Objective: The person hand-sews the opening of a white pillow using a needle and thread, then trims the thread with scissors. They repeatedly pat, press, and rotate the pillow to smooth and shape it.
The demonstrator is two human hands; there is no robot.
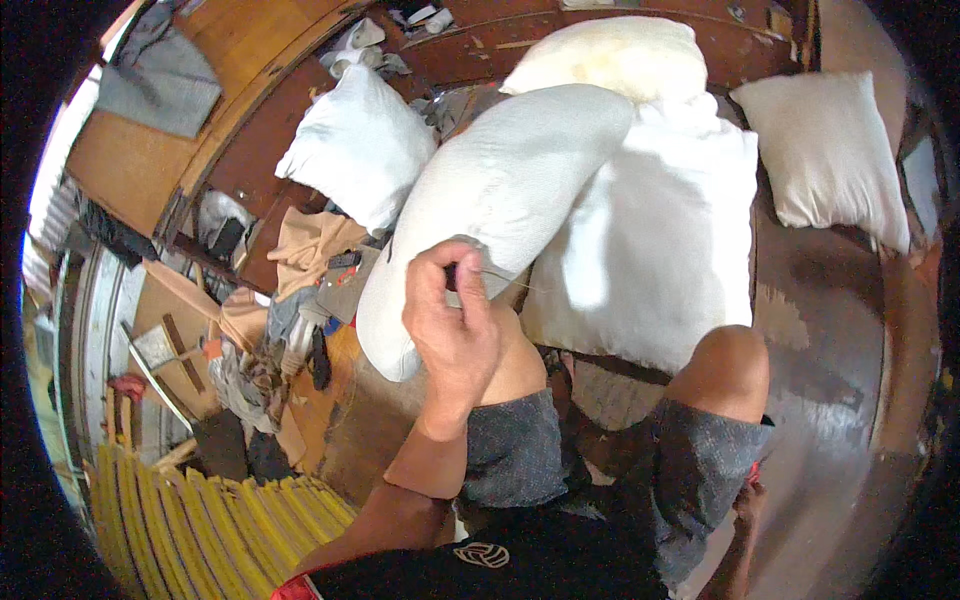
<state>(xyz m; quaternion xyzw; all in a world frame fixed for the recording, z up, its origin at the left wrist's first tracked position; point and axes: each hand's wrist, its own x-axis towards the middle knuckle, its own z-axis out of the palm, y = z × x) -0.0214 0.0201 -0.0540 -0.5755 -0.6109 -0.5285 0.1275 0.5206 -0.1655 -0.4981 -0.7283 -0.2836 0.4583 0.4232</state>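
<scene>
Raised in the middle of the view, my left hand (455,320) is closed in a pinch, and a fine pale thread (522,286) trails from its fingertips to the right. Any needle there is too small to make out. Just beyond it, and partly hidden by it, a long off-white stuffed bolster (510,165) slants across other pillows. My right hand (745,503) hangs low beside my right knee. A small red object (755,471) shows at its fingers, but their grip on it is unclear. A broad white pillow (665,255) lies in front of my knees.
A yellowish pillow (615,55) lies behind the bolster, with a white pillow (360,145) left and another pillow (830,150) right. Crumpled clothes (255,385) and odds and ends clutter the left. Yellow slats (215,515) stand at lower left; a wooden bench (150,150) is behind.
</scene>
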